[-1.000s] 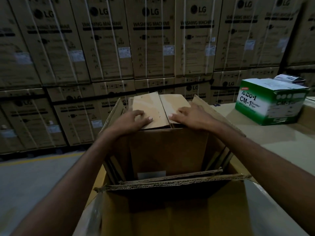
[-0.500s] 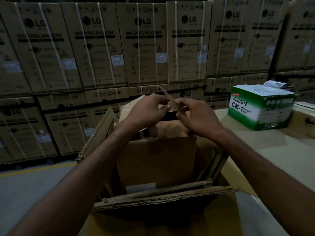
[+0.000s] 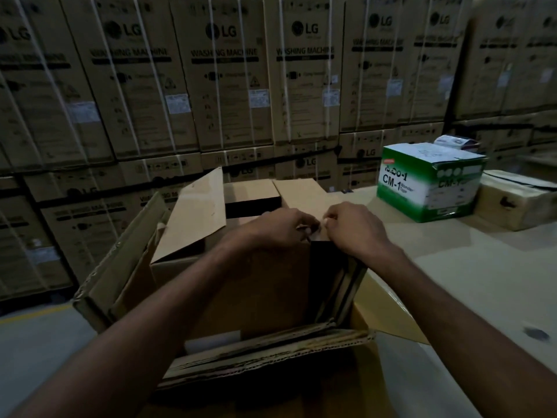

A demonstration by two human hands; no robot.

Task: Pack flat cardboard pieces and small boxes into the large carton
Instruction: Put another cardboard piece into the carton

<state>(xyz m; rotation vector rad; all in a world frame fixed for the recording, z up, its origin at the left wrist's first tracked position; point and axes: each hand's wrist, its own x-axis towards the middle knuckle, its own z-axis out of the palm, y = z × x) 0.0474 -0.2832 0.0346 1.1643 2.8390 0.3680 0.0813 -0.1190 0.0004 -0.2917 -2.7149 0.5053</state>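
A small brown box (image 3: 256, 285) stands upright inside the large open carton (image 3: 99, 300), its top flaps raised. One flap (image 3: 196, 215) leans up to the left and two more (image 3: 301, 191) stand at the back. My left hand (image 3: 280, 227) and my right hand (image 3: 352, 227) meet at the box's near top edge, fingers curled, pinching the near flap there. Flat corrugated cardboard pieces (image 3: 265, 354) stand on edge between the small box and the carton's near wall. More flat pieces (image 3: 340, 285) stand at the box's right side.
A green and white box marked CM-1 (image 3: 428, 182) sits on a pale tabletop (image 3: 470, 267) to the right, with a brown carton (image 3: 518, 200) beside it. Stacked washing machine cartons (image 3: 229, 73) form a wall behind. Grey floor (image 3: 30, 351) lies to the left.
A second ago both hands pressed flat on the closed flaps. They then lifted the flaps open, and now both have come down to pinch the near top edge of the small box.
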